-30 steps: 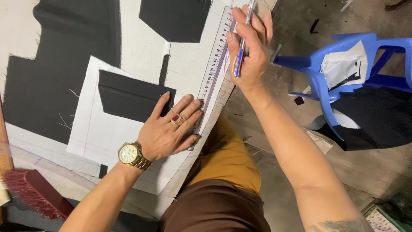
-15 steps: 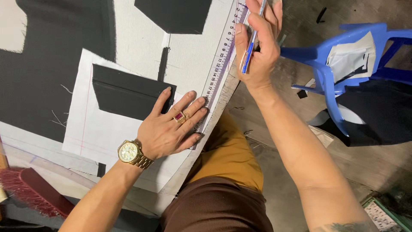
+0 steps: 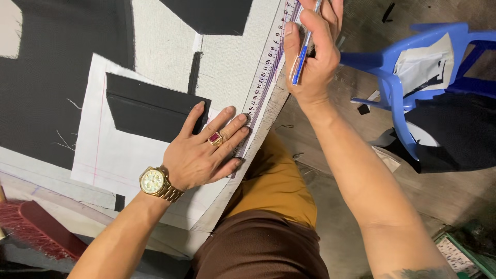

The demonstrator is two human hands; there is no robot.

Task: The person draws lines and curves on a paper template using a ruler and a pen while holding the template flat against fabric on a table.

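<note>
A black fabric piece (image 3: pixel 150 106) lies on white cloth (image 3: pixel 111 155) on the counter (image 3: pixel 155 46). The left hand (image 3: pixel 199 152), fingers spread flat, presses the ruler (image 3: pixel 263 77). The right hand (image 3: pixel 312 51), fingers curled, grips a blue pen (image 3: pixel 301 54) beside the ruler's far end.

Single view only, from a head-worn camera, looking steeply down and slightly forward over the wearer's own lap and arms. Close range: left hand (image 3: pixel 204 150) near centre frame, right hand (image 3: pixel 312 51) at the top edge, partly cut off. Table (image 3: pixel 227 57) with fabric filling the left and far part, its edge running diagonally; bare floor (image 3: pixel 444 196) and a blue plastic chair (image 3: pixel 398 88) on the right. No second view to share anything.
</note>
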